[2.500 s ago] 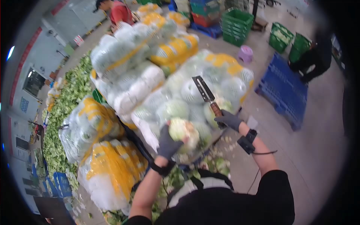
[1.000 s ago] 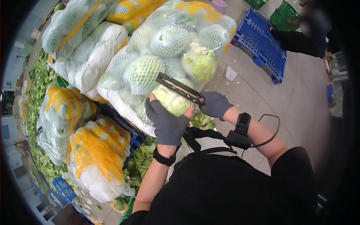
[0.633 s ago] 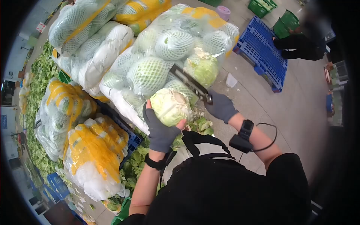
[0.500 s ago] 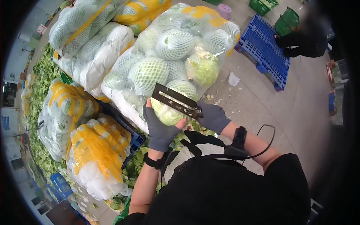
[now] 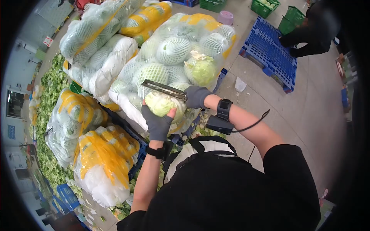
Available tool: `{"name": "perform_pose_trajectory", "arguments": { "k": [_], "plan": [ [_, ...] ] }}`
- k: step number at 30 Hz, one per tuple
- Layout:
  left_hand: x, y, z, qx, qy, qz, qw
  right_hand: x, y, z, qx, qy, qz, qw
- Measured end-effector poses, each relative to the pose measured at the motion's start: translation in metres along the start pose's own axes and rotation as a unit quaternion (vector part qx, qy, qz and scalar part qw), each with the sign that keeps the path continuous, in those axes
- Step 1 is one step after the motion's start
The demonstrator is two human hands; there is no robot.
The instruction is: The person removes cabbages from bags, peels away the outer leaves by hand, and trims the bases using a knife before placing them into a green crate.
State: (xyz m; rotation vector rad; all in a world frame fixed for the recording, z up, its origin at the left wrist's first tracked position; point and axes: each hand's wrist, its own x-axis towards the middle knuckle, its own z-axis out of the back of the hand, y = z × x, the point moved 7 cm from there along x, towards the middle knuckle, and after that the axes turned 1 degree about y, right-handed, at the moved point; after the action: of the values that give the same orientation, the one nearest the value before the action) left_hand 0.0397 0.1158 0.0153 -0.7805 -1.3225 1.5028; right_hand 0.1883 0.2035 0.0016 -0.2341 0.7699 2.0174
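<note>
My left hand (image 5: 158, 125), in a grey fingerless glove, grips a pale green cabbage (image 5: 158, 103) from below and the near side. In my gloved right hand (image 5: 197, 97) is a dark, broad-bladed knife (image 5: 163, 88), its fingers wrapped round the handle. The blade, which has a long slot, lies across the cabbage's far upper side; whether it touches is hard to make out. Just beyond sits a clear plastic bag of net-wrapped cabbages (image 5: 173, 50). An unwrapped cabbage (image 5: 201, 71) with a ragged pale top rests on that bag.
More bagged cabbages (image 5: 102, 158) are stacked at the left, beside a long heap of loose leaves (image 5: 52, 123). A blue pallet (image 5: 268, 54) lies at the upper right, where a person in black (image 5: 312, 34) bends near a green crate (image 5: 291, 21). Leaf scraps litter the floor.
Both hands, the cabbage and the knife have shifted up and left in view. The blade has turned from showing its broad face to nearly edge-on.
</note>
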Motion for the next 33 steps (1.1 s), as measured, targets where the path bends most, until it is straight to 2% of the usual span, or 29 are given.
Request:
{"name": "perform_pose_trajectory", "arguments": {
  "k": [1,2,3,4,5,6,7,8,10,13,16,18,19,20,22,24,27,30,33],
  "plan": [
    [0.000,-0.001,-0.001,0.018,-0.007,-0.012,1.000,-0.003,0.004,-0.002,-0.018,0.040,0.012,0.999],
    [-0.003,-0.008,-0.003,0.015,-0.010,-0.026,0.999,0.002,-0.011,-0.013,-0.024,0.027,0.015,0.999],
    [-0.017,-0.025,-0.007,0.124,0.005,-0.121,0.985,0.009,-0.026,-0.049,-0.067,0.048,0.104,0.991],
    [-0.028,-0.040,-0.013,0.229,0.018,-0.217,0.949,0.009,-0.028,-0.069,-0.113,0.065,0.190,0.973],
    [-0.030,-0.032,-0.018,0.146,0.028,-0.223,0.963,-0.002,-0.038,-0.055,0.064,-0.031,0.057,0.996],
    [-0.034,-0.026,-0.015,0.183,0.017,-0.175,0.967,-0.025,-0.052,-0.050,0.246,-0.117,-0.075,0.959],
    [-0.034,-0.028,-0.011,0.175,0.017,-0.176,0.969,-0.044,-0.054,-0.039,0.206,-0.143,-0.081,0.965],
    [-0.037,-0.030,-0.008,0.169,0.015,-0.172,0.970,-0.072,-0.040,-0.014,0.237,-0.134,-0.069,0.960],
    [-0.045,-0.035,-0.008,0.200,0.015,-0.164,0.966,-0.076,-0.052,-0.012,0.183,-0.161,-0.098,0.965],
    [-0.047,-0.040,-0.012,0.242,0.010,-0.178,0.954,-0.086,-0.022,-0.013,0.115,-0.175,-0.052,0.976],
    [-0.053,-0.033,-0.017,0.241,0.009,-0.175,0.955,-0.062,-0.025,-0.049,0.111,-0.161,-0.069,0.978],
    [-0.049,-0.035,-0.018,0.184,-0.025,-0.158,0.970,-0.049,-0.034,-0.038,0.119,-0.129,-0.078,0.981],
    [-0.043,-0.036,-0.018,0.232,-0.011,-0.139,0.963,-0.046,-0.032,-0.041,0.148,-0.142,-0.045,0.978],
    [-0.041,-0.042,-0.018,0.223,-0.010,-0.131,0.966,-0.047,-0.028,-0.039,0.172,-0.163,-0.012,0.971],
    [-0.037,-0.028,-0.015,0.154,-0.015,-0.133,0.979,-0.055,-0.021,-0.027,0.143,-0.204,-0.014,0.968],
    [-0.038,-0.019,-0.012,0.144,-0.010,-0.129,0.981,-0.067,-0.006,-0.023,0.088,-0.178,-0.030,0.980],
    [-0.044,-0.033,-0.018,0.229,-0.034,-0.175,0.957,-0.058,-0.011,-0.032,0.115,-0.180,-0.031,0.976],
    [-0.031,-0.034,-0.018,0.180,-0.021,-0.120,0.976,-0.066,-0.013,-0.021,0.128,-0.209,-0.007,0.969],
    [-0.038,-0.022,-0.008,0.150,-0.013,-0.155,0.976,-0.095,0.006,0.011,0.114,-0.246,0.006,0.962]
  ]
}}
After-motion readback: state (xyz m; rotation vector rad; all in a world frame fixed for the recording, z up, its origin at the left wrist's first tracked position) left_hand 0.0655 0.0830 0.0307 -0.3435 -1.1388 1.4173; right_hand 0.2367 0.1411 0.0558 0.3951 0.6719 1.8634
